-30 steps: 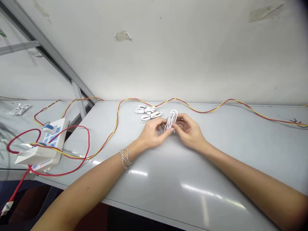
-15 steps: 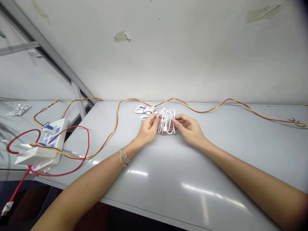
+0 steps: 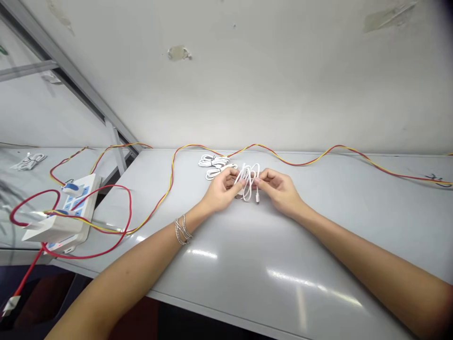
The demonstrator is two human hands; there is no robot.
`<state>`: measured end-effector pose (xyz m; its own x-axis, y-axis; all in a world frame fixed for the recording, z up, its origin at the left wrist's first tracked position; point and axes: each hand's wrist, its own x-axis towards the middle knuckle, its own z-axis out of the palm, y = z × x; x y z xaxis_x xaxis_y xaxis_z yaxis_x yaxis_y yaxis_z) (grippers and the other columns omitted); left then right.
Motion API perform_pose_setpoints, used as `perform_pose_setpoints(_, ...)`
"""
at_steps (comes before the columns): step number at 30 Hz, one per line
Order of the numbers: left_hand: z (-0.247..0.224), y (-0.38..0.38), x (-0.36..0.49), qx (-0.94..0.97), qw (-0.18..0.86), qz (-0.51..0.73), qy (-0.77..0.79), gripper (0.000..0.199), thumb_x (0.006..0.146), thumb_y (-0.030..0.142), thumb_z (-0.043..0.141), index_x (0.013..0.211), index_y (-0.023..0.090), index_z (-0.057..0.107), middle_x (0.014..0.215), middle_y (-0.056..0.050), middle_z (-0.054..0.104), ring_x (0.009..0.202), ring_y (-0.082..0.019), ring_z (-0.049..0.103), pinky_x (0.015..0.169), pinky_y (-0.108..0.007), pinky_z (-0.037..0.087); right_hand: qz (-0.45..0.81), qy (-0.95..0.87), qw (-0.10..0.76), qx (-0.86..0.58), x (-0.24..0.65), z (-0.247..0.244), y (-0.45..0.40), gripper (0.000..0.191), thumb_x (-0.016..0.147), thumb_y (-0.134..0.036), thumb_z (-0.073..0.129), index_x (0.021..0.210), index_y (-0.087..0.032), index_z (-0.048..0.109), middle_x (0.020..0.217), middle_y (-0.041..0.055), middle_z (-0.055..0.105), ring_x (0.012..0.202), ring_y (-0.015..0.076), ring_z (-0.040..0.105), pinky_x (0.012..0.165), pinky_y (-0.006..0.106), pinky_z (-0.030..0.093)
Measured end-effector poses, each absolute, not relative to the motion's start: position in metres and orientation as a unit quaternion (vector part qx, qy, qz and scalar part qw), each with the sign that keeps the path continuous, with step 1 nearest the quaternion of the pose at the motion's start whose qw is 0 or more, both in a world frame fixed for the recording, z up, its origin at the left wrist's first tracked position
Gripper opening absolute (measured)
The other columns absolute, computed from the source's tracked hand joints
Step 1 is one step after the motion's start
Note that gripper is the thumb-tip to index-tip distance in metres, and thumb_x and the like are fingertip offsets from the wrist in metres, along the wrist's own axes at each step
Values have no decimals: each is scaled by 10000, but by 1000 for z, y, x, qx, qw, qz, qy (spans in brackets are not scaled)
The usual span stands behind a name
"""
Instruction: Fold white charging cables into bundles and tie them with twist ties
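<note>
Between my two hands is a white charging cable (image 3: 247,188), gathered into several loops just above the table. My left hand (image 3: 222,190) pinches the left side of the loops between thumb and fingers. On the other side, my right hand (image 3: 276,188) grips the coil with thumb and forefinger. One small plug end (image 3: 257,196) hangs down near my right fingertips. Behind my left hand lie white cable bundles (image 3: 213,161), bound with dark ties.
A red and yellow twisted wire (image 3: 297,164) runs along the back of the grey table (image 3: 219,288), by the wall. At the left stands a white power strip (image 3: 88,198) with plugs and red cords. Another white cable bundle (image 3: 30,162) lies far left.
The cable loops have turned and been squeezed narrower between my hands. One plug end now hangs lower at the right, and my left thumb has moved right across the coil.
</note>
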<state>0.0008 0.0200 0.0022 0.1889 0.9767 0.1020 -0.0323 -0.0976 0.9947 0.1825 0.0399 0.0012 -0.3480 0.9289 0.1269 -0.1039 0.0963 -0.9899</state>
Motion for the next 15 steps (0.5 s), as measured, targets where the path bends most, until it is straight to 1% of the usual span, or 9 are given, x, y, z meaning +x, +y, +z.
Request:
perform_pose_setpoints(3,3,20,2,545,523,497,426,302,869,451,617,839,163,530,726,-20,603,583,-101,560,565,-240,490,605,-556,451,-349,183,3,40,379,728,-520,786,685,-210,573,812,32,719,775,199,702,892,456,562)
perform_pose_setpoints(5,4,21,3,519,531,513,430,299,868,451,615,822,175,509,682,-1,583,558,-101,552,547,-238,483,624,-526,461,-349,183,4,40,370,719,-502,797,694,-209,572,854,38,737,784,207,713,918,487,561)
perform_pose_setpoints(9,5,22,2,458,581,533,411,260,872,411,606,858,197,459,749,-10,637,596,-125,614,587,-267,518,650,-471,481,-352,183,6,43,350,723,-439,801,655,-199,555,912,45,749,841,221,728,941,490,560)
perform_pose_setpoints(11,6,23,2,448,575,540,421,234,890,395,577,881,197,453,785,-19,658,615,-126,628,605,-267,521,654,-451,488,-361,183,8,44,377,712,-435,805,609,-200,529,901,46,747,880,242,730,932,488,567)
perform_pose_setpoints(13,6,23,1,456,555,540,438,233,898,398,560,898,193,451,778,-21,659,630,-124,631,618,-259,516,654,-435,495,-372,183,11,45,392,689,-446,815,593,-203,523,889,50,740,909,270,729,920,502,575)
perform_pose_setpoints(15,5,23,1,475,539,538,441,269,872,410,599,902,191,447,776,-16,650,666,-127,636,657,-264,527,655,-426,496,-378,183,12,45,395,672,-454,821,594,-204,526,893,53,733,921,287,726,916,519,578)
